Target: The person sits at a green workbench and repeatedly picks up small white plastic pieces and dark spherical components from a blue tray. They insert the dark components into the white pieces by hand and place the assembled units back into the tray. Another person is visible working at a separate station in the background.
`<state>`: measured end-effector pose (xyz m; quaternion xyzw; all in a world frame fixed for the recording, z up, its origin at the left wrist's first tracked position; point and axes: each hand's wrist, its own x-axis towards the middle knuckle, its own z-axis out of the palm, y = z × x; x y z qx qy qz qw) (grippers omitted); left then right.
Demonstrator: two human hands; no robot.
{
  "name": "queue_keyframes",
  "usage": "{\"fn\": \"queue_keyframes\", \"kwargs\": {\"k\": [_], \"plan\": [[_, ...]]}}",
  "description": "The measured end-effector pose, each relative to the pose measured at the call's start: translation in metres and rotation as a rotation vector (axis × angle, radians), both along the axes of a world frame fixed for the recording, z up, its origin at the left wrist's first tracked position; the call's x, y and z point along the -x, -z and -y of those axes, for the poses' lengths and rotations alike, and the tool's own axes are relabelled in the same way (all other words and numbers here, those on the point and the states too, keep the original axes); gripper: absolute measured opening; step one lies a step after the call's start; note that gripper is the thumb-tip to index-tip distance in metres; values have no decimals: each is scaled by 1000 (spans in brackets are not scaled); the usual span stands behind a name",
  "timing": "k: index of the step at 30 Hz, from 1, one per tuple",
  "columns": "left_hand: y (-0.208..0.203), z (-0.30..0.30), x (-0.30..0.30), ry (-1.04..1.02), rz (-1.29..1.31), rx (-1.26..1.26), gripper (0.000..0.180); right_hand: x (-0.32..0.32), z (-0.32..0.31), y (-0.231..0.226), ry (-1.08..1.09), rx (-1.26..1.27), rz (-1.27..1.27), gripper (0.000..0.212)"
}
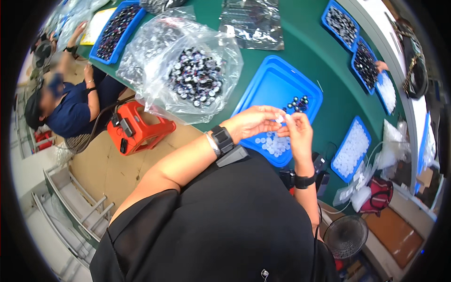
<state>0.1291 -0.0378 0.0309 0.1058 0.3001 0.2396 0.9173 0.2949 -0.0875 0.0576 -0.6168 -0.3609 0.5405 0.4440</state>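
Observation:
Over a blue tray [264,83], my left hand [251,124] and my right hand [299,133] meet with fingertips pinched together. Between them is a small white disc [279,119], held by both hands; a second pale bit shows just under it, too small to make out. In the tray, several shiny dark round caps [298,104] lie in the far right part, beyond my fingers. Loose white discs [273,144] are spread in the near part, below my hands.
Left of the tray, an open clear bag [229,51] holds many dark and white caps. A blue tray of white discs [351,149] stands at right; blue trays of caps [341,26] line the far right. A person [75,105] sits at left beyond a red stool [141,129].

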Motion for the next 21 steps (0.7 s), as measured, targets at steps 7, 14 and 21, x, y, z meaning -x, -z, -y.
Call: {"fn": "queue_keyframes", "kwargs": {"k": [7, 14, 21], "plan": [[-5, 0, 5, -55, 48, 67, 24, 2, 7, -11, -170, -100, 269, 10], [-19, -2, 8, -90, 43, 16, 30, 3, 7, -22, -119, -177, 332, 8], [-30, 1, 9, -100, 70, 46, 29, 9, 5, -39, -238, -257, 587, 11]]}}
